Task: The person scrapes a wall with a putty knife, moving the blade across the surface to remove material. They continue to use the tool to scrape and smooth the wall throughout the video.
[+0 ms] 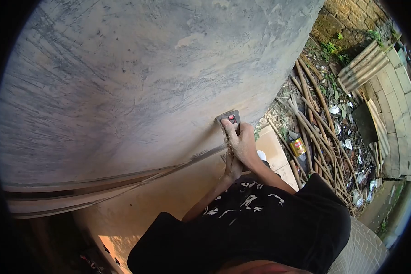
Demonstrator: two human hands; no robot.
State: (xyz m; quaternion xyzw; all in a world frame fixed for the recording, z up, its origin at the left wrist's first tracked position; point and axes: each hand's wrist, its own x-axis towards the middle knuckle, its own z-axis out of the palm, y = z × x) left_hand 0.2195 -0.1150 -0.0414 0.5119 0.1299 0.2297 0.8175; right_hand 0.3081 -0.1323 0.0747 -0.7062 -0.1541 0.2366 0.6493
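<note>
My right hand [245, 143] grips a small grey sanding block [233, 114] with a red and black part on top. Its thumb side lies along the block, and the skin is coated in pale dust. Close below, my left hand [233, 165] presses up against the right one, its fingers reaching toward the block's lower side and partly hidden. The block rests against the grey plastered wall [137, 82], near its lower right part. Dark streaks and scratches cover much of that wall.
A ledge [77, 194] runs along the wall's lower edge, above a tan tiled surface [169, 192]. At right lie bamboo poles [315, 116], a yellow packet [298, 147] and scattered litter. Farther right stand corrugated sheets [365, 66] and a block wall [397, 114].
</note>
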